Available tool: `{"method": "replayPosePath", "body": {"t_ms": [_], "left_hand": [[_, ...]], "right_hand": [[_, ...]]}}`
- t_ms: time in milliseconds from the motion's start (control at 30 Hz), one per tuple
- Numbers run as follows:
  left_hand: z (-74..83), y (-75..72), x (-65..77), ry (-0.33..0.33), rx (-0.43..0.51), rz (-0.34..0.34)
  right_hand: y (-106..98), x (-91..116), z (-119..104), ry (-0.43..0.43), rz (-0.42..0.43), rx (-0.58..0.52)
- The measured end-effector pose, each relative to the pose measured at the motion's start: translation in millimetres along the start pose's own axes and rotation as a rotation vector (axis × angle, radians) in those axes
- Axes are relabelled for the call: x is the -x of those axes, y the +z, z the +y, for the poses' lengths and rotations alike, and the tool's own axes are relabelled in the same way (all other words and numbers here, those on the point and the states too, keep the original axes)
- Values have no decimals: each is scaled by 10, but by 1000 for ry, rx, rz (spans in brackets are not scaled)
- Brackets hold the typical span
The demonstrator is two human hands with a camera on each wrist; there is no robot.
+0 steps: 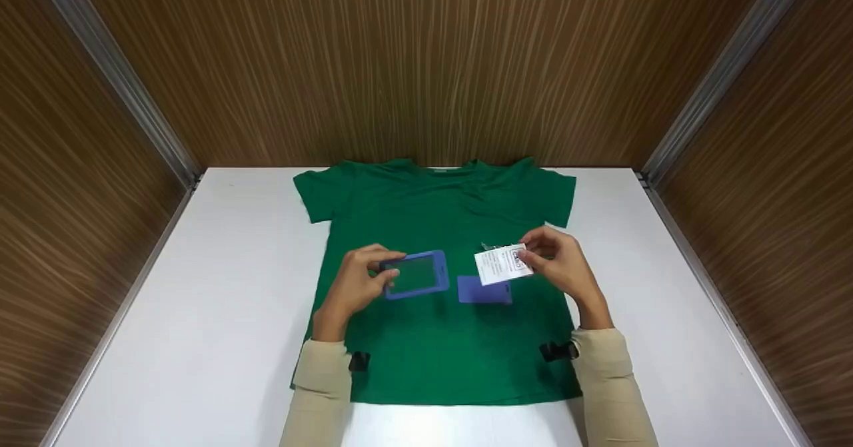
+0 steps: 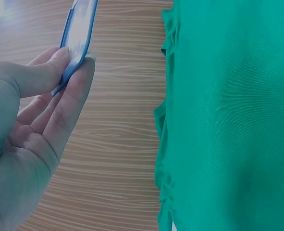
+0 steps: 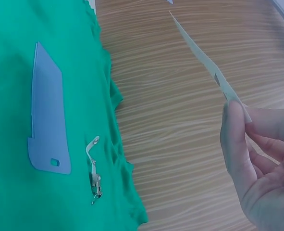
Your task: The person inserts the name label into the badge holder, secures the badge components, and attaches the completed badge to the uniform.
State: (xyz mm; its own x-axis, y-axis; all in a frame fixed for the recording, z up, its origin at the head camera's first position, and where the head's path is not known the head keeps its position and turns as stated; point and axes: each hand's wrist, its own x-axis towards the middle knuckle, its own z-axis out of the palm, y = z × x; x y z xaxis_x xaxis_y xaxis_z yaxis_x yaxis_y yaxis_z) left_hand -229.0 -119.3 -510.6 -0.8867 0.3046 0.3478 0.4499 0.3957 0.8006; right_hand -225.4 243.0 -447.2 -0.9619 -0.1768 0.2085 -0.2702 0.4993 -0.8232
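Note:
My left hand (image 1: 352, 284) pinches one end of a blue badge holder frame (image 1: 442, 270) with a clear window, thumb on one side and fingers on the other. In the left wrist view the badge holder frame (image 2: 79, 41) is tilted, seen nearly edge-on. My right hand (image 1: 563, 264) pinches a white printed card (image 1: 498, 266) by its right edge; the card (image 3: 199, 55) bends slightly in the right wrist view. Below it, a flat blue slotted panel (image 1: 476, 292) lies on the green T-shirt (image 1: 433, 354). Beside that panel rests a clear strap with a metal clip (image 3: 94, 175).
The T-shirt is spread out on a white table (image 1: 253, 287), its neck toward the back. A wood-grain wall (image 1: 413, 67) rises behind the table, with side walls at left and right. Black straps show at both sleeve cuffs.

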Motion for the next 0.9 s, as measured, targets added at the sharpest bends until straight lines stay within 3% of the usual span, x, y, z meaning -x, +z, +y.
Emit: {"method": "replayPosePath", "body": {"t_ms": [367,667,900], "left_hand": [[12,8,1,10,7,-10],[30,15,-4,11,32,-14],[48,29,-3,20,45,-8]], "right_hand": [[63,8,-26,-13,13,-22],[189,-70,248,-34,28,-23],[248,-56,172,-34,23,-37]]}}
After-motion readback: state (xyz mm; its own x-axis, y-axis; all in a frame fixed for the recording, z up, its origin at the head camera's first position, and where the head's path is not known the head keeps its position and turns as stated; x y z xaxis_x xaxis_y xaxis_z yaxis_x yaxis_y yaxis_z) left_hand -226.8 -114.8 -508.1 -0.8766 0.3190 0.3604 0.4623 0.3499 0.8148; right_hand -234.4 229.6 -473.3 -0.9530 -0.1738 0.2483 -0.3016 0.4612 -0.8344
